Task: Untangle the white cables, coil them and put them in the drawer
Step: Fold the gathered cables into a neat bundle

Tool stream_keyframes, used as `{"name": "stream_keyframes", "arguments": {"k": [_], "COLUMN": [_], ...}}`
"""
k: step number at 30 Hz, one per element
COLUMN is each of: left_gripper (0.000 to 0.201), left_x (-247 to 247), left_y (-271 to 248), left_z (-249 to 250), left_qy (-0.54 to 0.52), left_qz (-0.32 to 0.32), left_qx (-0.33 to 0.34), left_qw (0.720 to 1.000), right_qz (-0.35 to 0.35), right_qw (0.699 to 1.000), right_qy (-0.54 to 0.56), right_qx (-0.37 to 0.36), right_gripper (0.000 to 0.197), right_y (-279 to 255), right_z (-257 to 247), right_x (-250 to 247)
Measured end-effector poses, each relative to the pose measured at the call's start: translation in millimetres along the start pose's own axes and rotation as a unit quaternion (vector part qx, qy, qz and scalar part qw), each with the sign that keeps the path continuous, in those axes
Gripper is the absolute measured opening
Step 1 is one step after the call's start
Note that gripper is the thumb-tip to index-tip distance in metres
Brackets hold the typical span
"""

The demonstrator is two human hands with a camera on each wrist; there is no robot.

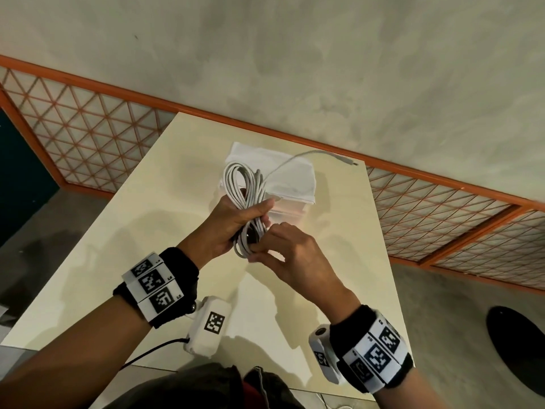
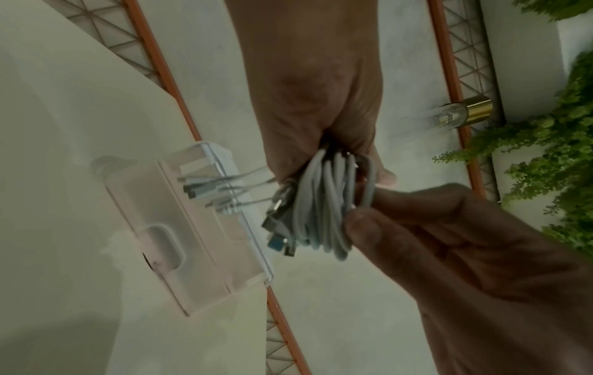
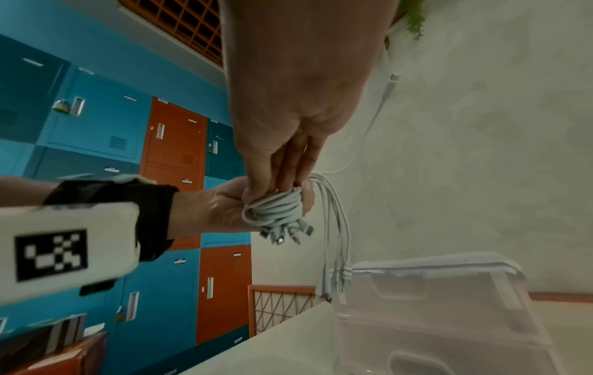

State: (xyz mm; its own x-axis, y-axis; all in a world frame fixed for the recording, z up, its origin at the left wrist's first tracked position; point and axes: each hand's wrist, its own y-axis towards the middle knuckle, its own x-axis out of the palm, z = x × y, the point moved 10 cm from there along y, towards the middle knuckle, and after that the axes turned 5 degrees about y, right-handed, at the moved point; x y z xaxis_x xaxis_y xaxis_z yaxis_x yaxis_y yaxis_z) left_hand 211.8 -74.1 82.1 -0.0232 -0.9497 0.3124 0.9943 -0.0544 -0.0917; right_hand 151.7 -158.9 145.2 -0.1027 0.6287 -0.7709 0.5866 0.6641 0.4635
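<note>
Cream desk (image 1: 165, 219) carries one translucent drawer unit (image 1: 290, 209) with one white cloth (image 1: 283, 180) on top. Above it, one coiled bundle of white cables (image 1: 244, 196): left hand (image 1: 233, 222) grips its middle, right hand (image 1: 290, 255) pinches its lower loops; one loose end trails over the cloth.

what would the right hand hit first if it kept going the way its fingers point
The right hand already touches the cable bundle held by the left hand. Going straight on, it would probably press into the left hand's fingers; depth is unclear.
</note>
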Motion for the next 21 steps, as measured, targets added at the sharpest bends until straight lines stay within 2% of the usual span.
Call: {"name": "stream_keyframes", "arguments": {"k": [2,4,6,7,10,11,13,15,17,19,21], "left_gripper": [0.019,0.026,0.02,0.018,0.021,0.021,0.021,0.027,0.028,0.024,0.02], "left_x": [2.9,7.6,16.6,22.8,41.1,46.4,53.5,55.3,48.5,34.7,21.2], "left_y": [-1.9,-4.4,-9.8,-12.7,-21.0,-23.2,-27.2,-29.6,-28.0,-22.5,-18.2], "left_z": [-1.3,-6.4,-8.4,-9.2,-8.6,-8.8,-7.3,-4.6,-1.2,0.1,-3.3], "left_qy": [0.024,0.048,0.06,0.063,0.083,0.09,0.097,0.094,0.101,0.135,0.171], "left_qz": [-0.029,-0.063,-0.096,-0.116,-0.171,-0.187,-0.207,-0.208,-0.188,-0.151,-0.116], "left_qx": [0.001,-0.013,-0.027,-0.032,-0.036,-0.038,-0.041,-0.043,-0.037,-0.03,-0.031], "left_qw": [0.999,0.997,0.993,0.991,0.981,0.977,0.973,0.973,0.976,0.979,0.978], "right_qz": [0.013,0.062,0.088,0.06,-0.094,-0.11,-0.081,-0.047,-0.07,-0.095,-0.09], "right_qw": [0.999,0.998,0.994,0.995,0.981,0.975,0.978,0.99,0.99,0.972,0.949], "right_qy": [0.035,-0.004,-0.05,-0.062,-0.158,-0.184,-0.183,-0.102,0.016,0.108,0.183], "right_qx": [0.019,0.017,0.039,0.052,0.07,0.062,0.06,0.082,0.123,0.187,0.239], "right_gripper": [0.017,0.018,0.038,0.051,0.078,0.076,0.055,0.03,0.01,0.009,0.014], "right_y": [3.0,7.8,14.3,17.9,19.7,18.5,18.1,14.3,7.1,-1.7,-8.7], "right_z": [4.5,8.4,21.0,29.5,51.3,54.0,57.3,62.0,70.7,80.5,86.2], "right_x": [-16.0,-41.0,-62.0,-63.4,-38.7,-31.9,-27.6,-28.7,-23.3,-19.5,-22.2]}}
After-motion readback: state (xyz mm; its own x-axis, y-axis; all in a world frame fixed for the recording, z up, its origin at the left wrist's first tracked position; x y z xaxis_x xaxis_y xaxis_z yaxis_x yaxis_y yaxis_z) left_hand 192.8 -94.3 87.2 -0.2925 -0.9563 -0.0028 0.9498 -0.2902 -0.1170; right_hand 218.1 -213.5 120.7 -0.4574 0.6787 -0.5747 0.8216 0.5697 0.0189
